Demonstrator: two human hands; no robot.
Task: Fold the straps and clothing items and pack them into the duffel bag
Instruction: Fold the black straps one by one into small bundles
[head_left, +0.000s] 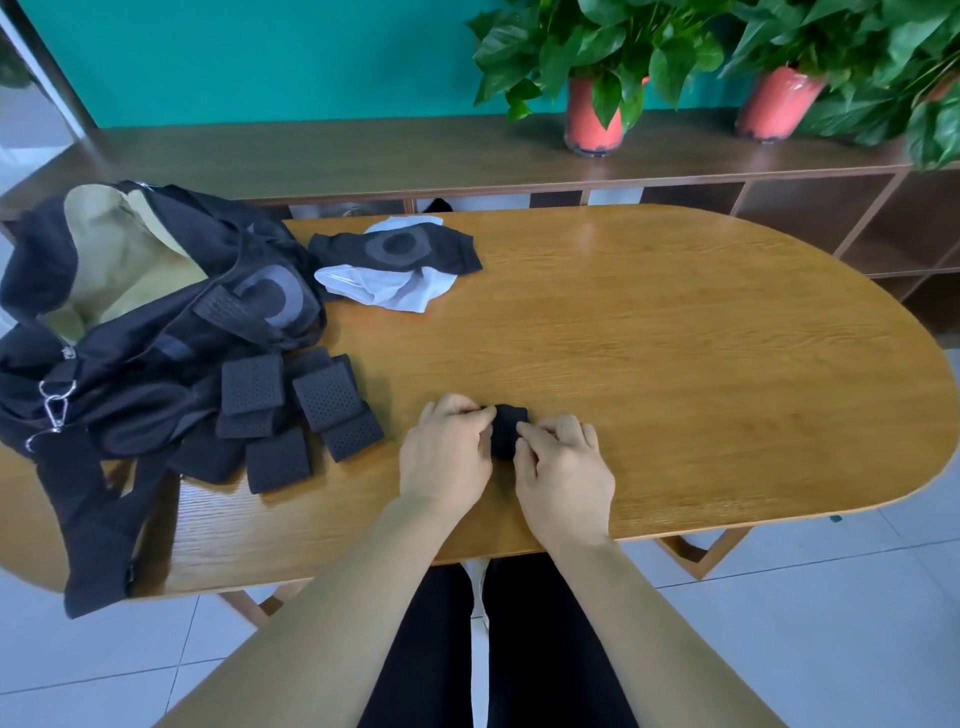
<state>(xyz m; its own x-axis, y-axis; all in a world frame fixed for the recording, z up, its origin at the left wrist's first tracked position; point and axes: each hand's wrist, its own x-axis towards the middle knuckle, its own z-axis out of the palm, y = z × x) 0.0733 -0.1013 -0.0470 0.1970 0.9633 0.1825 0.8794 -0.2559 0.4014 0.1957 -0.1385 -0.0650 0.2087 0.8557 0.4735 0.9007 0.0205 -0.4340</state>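
Head view, one frame. I log both hands at the near middle of the wooden table (675, 338), working on one small black strap piece (510, 430).

Left hand (447, 452): fingers curled, thumb and fingertips pinching the left edge of the piece.
Right hand (563, 467): fingers curled the same way, pinching the right edge.
The piece sits on the tabletop between the two hands, bunched into a compact roll or fold (I cannot tell which from this feed).

Duffel bag (130, 353): black, slumped at the table's left end, mouth open with the tan lining (119, 260) showing. Its shoulder strap (93, 519) hangs over the near-left table edge. Metal clips (54, 405) show at the bag's near-left end. A black item with a grey ring patch (275, 296) lies on top of the bag's right end.

Folded straps (291, 415): a cluster of black perforated pads on the table against the bag's right side, some overlapping, left of the hands and apart from them.

Far side, just right of the bag: a black sleeve (400, 252) with a grey ring mark lies across a crumpled white garment (384, 291). Both are on the table, outside the bag.

Behind the table: a low brown sideboard (363, 156) against a teal wall, carrying leafy plants in a left red pot (587, 122) and a right red pot (776, 104)
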